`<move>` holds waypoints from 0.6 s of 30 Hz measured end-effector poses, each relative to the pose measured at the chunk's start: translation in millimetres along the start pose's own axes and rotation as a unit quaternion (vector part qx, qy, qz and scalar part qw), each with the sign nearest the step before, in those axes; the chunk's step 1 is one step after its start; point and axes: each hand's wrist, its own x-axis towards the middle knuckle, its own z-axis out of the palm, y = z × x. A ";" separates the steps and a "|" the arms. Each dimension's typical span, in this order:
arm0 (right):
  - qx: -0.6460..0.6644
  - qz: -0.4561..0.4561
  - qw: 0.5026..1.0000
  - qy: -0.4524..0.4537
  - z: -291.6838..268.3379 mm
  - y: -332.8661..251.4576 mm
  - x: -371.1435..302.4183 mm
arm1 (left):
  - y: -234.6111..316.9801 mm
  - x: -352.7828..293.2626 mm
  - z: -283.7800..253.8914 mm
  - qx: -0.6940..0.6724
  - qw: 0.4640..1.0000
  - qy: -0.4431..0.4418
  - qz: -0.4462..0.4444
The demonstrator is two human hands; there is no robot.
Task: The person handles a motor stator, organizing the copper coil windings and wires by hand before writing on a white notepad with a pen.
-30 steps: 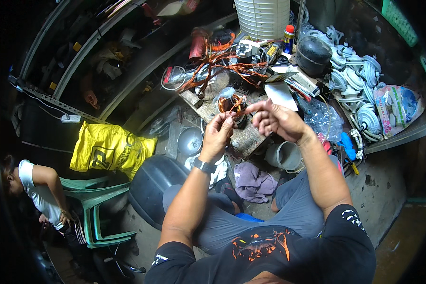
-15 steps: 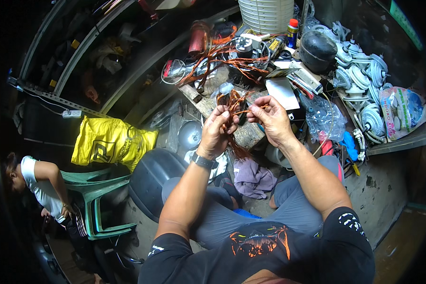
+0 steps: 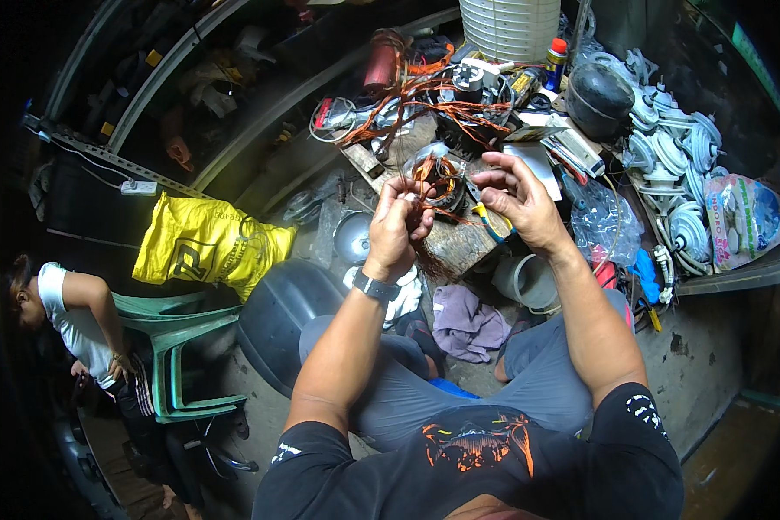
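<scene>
My left hand (image 3: 397,227) is closed on a bundle of thin copper wire (image 3: 432,262), whose loose strands hang below the fingers. Just beyond it, a round part with orange wire loops (image 3: 445,184) stands by the wooden block (image 3: 459,251); whether its wires join the held bundle I cannot tell. To the right, my right hand (image 3: 522,204) is raised with fingers curved and apart, and nothing shows between them. Partly behind that hand is a tool with yellow and blue handles (image 3: 492,224), perhaps pliers, lying on the block.
Orange wires (image 3: 381,121), a spray can (image 3: 555,65) and a black rounded casing (image 3: 600,100) crowd the far side. White fan-like parts (image 3: 667,147) pile up at right. A purple cloth (image 3: 470,322) lies between my feet. At left, a person (image 3: 87,329) stands near green chairs (image 3: 178,342).
My right hand has let go of the orange strand and moved a little right, its fingers opening. My left hand keeps the wire bundle. The view has shifted slightly.
</scene>
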 end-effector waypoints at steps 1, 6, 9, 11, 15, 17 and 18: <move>-0.030 -0.011 0.999 -0.026 -0.8 -0.5 0.3 | -0.6 -1.9 2.2 0.012 1.000 -0.010 -0.003; -0.093 -0.073 0.992 -0.037 7.9 2.8 -3.8 | -9.8 -8.8 14.5 0.027 0.999 0.006 -0.021; -0.159 -0.118 0.979 -0.054 13.6 0.8 -5.9 | -6.0 -6.6 12.2 -0.011 1.000 0.001 -0.029; -0.257 -0.239 0.935 -0.052 17.3 -2.8 -7.0 | 0.8 -3.0 6.9 -0.063 0.998 0.002 -0.013; -0.220 -0.134 0.961 -0.103 6.4 -19.1 -9.0 | 6.7 -4.3 1.6 -0.040 0.998 -0.024 -0.029; 0.024 -0.022 0.987 -0.156 -7.1 -26.0 -6.1 | 6.0 -6.2 2.5 -0.024 0.998 -0.048 -0.044; 0.108 -0.005 0.985 -0.131 -11.7 -25.6 -2.8 | 6.3 -7.3 2.7 -0.018 0.996 -0.062 -0.054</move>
